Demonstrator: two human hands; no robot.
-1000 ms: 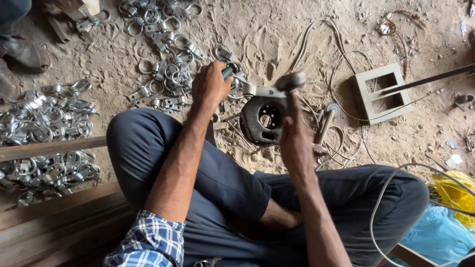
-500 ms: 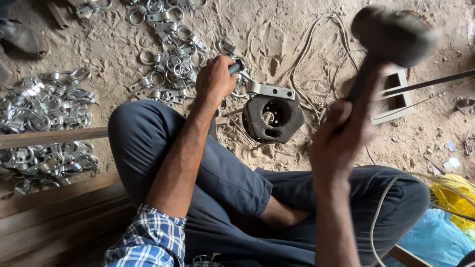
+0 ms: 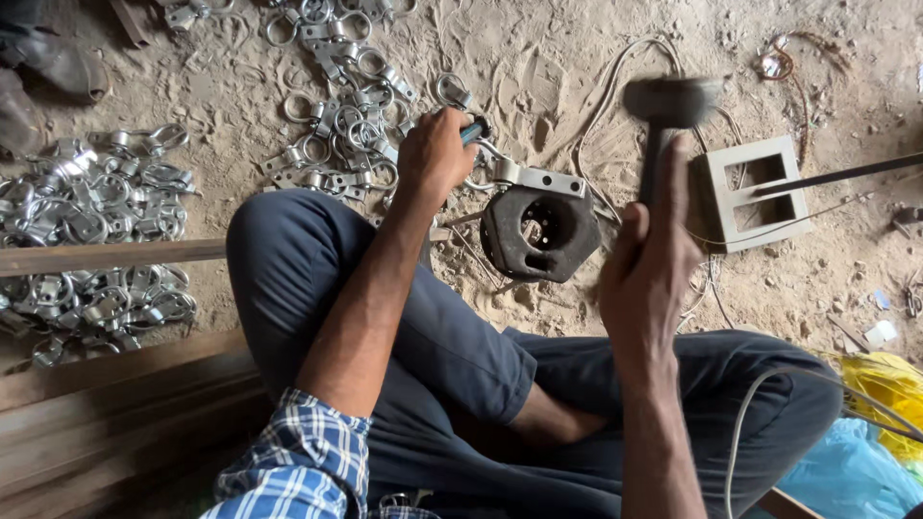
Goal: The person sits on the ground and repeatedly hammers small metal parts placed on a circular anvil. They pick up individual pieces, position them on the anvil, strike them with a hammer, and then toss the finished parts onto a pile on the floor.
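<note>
Person sits cross-legged on sandy floor, dark trousers, blue checked sleeve at bottom edge. Right hand raised in front of the camera, grip wrapped tight round the handle of a hammer; hammer head is up and motion-blurred, sitting above and to the right of the work, not touching it. Left hand out past the left knee, grip closed round a blue-handled tool; only the handle tip shows beyond the knuckles, so can't tell what kind of tool it is. A bent silver metal clamp lies just beside that hand, resting on the top edge of a dark hexagonal steel block with a round hole in its middle; block sits on the floor right in front of the shins. Loose pile of finished silver clamps on the floor beyond the left hand, a second bigger heap far left, split by a wooden batten lying across it. Grey rectangular two-window frame on the floor right of the hammer, thin dark rod across it. White cable loops over the sand behind the block. Yellow and blue plastic bags at lower right.
</note>
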